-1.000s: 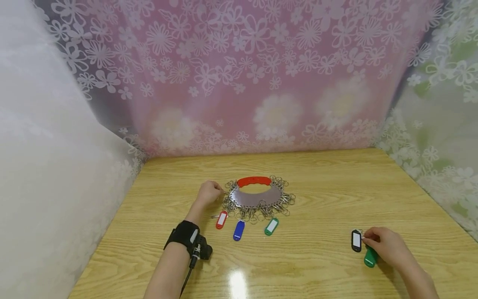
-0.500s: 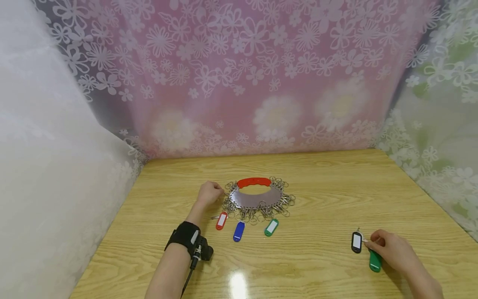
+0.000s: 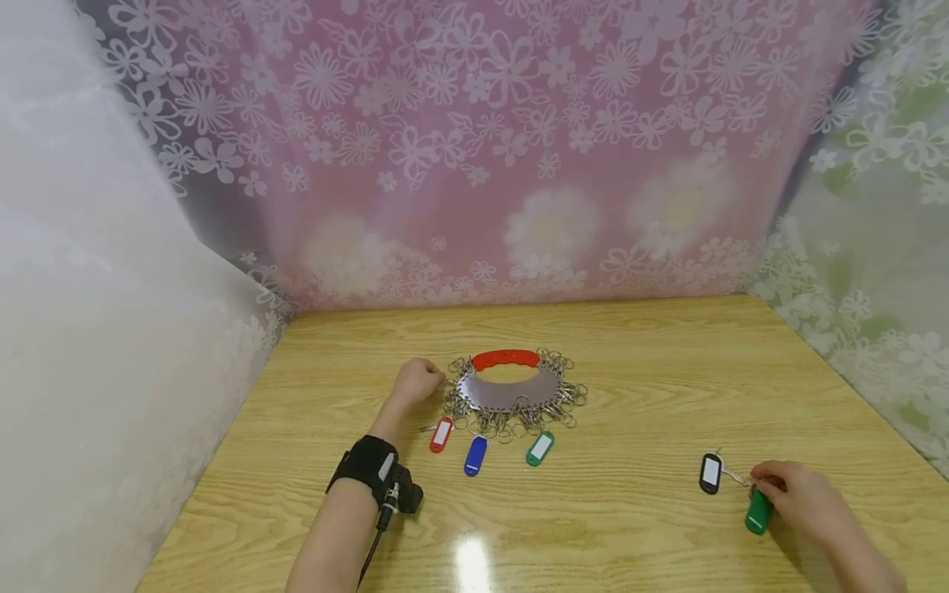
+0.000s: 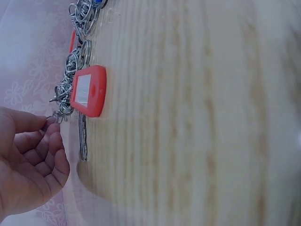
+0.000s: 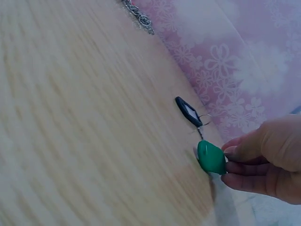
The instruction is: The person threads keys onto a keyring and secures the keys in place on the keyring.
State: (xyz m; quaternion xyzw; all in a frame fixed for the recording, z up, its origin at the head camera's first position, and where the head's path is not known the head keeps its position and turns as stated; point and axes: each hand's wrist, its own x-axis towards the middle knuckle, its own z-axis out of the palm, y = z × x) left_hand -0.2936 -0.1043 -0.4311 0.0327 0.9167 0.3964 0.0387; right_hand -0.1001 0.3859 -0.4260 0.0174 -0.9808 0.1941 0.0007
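A metal key holder plate [image 3: 511,395] with a red grip lies mid-table, fringed with clips and rings. At its left end my left hand [image 3: 418,382] pinches a small metal ring [image 4: 55,117] between thumb and forefinger. Hooked along its front edge are a red key tag [image 3: 441,434], a blue key tag [image 3: 476,455] and a green one [image 3: 539,448]. On the right, my right hand [image 3: 804,498] pinches another green key tag [image 5: 211,157] at its ring end. Just left of it lies a black key tag [image 3: 710,473], with a key [image 3: 736,476] between the two.
The wooden table [image 3: 593,527] ends at a pink flowered backdrop [image 3: 519,165] behind, with pale sheets at both sides. A black wrist strap with camera and cable [image 3: 378,473] sits on my left forearm. A light reflection shows at the front.
My right hand has moved right and slightly towards me with the green key tag, away from the black one, and the key between them now shows. The left hand stays put.
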